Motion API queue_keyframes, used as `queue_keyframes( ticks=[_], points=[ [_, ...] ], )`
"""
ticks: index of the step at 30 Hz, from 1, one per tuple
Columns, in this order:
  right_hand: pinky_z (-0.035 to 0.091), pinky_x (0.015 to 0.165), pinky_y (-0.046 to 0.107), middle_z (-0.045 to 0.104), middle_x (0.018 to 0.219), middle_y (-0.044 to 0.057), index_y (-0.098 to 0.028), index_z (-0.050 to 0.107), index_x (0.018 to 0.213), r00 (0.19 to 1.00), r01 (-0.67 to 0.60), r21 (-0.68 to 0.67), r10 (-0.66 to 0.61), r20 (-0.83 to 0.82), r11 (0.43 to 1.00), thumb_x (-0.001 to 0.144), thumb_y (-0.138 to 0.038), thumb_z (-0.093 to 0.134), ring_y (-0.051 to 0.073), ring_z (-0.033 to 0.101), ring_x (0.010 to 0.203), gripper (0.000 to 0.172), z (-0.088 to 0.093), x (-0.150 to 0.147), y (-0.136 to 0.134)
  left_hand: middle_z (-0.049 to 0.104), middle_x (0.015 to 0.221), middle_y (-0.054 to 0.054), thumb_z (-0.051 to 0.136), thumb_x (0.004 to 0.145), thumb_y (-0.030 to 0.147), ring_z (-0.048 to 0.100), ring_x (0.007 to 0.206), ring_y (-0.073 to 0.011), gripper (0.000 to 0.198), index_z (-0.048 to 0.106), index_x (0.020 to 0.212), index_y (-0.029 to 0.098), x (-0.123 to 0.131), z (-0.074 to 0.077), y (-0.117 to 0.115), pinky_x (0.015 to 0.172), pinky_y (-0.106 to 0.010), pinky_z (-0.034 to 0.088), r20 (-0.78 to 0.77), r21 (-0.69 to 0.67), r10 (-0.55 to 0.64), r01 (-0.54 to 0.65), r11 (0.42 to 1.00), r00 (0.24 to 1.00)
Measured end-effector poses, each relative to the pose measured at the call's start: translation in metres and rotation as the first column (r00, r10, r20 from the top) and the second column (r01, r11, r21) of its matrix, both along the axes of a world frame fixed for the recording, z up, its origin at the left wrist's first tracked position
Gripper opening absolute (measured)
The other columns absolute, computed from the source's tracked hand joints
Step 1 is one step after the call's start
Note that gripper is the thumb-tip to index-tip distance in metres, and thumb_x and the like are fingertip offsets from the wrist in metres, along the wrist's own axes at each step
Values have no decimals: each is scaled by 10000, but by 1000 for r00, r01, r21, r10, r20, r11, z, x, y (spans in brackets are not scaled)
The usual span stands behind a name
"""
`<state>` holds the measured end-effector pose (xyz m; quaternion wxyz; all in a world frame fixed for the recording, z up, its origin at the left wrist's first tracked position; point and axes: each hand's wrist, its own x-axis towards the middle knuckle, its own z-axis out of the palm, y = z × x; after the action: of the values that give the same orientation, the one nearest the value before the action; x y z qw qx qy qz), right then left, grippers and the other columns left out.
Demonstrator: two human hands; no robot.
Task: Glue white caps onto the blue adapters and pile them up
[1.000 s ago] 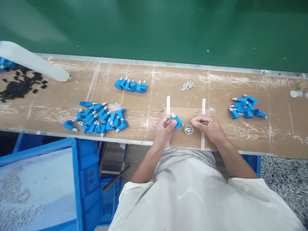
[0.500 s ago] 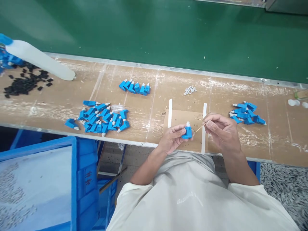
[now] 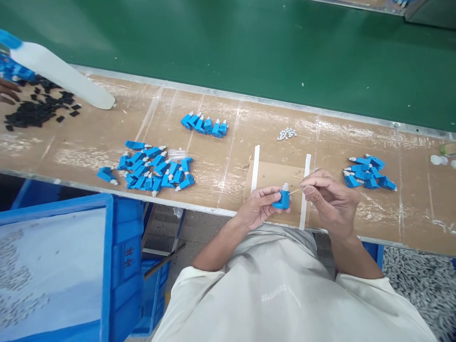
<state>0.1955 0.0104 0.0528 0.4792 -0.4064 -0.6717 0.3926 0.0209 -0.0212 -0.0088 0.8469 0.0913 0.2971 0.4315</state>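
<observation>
Between the thumb and fingers of my left hand point(image 3: 259, 207) is a blue plastic part point(image 3: 282, 199) with a pale tip pointing up. My right hand point(image 3: 329, 197) pinches a thin wooden stick point(image 3: 295, 190), its end at the upper right side of the blue part. Both hands are over a cardboard sheet point(image 3: 274, 172) edged by two white strips. Another thin stick point(image 3: 298, 177) lies on that sheet. Beyond it sits a small heap of white pieces point(image 3: 287, 134). Blue parts of the same kind lie in a cluster point(image 3: 370, 172) to the right.
More blue parts lie in a large pile point(image 3: 153, 166) and a short row point(image 3: 204, 125). At far left are black pieces point(image 3: 39, 109), a white bottle point(image 3: 64, 73) and another person's hand point(image 3: 7, 91). A blue crate point(image 3: 123, 266) stands below the table's left edge.
The stick's end has come up against the blue part, where it was slightly apart before. Another person's hand has appeared at the far left. The view has shifted slightly.
</observation>
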Motion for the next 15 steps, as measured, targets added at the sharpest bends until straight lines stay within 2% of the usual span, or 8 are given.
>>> queue_keyframes(
  ticks=[5,15],
  points=[
    [512,639,360,696,748,49,-248,785,869,999,13,-24,-13,30,1000,910,-400,741,200,614,716,164,-2,-2,1,749,779,-73,927,683,306,737,642,-162,358,753,914,96,-1,-1,0,539,-186,567,5,-4,0,0,1000,1000],
    [522,660,370,700,737,45,-257,781,859,996,-25,34,21,91,999,936,-367,711,198,620,695,151,-1,-6,0,757,792,-64,933,678,315,734,628,-153,387,756,947,100,-2,-6,0,540,-187,564,28,0,-1,1,1000,1000]
  ],
)
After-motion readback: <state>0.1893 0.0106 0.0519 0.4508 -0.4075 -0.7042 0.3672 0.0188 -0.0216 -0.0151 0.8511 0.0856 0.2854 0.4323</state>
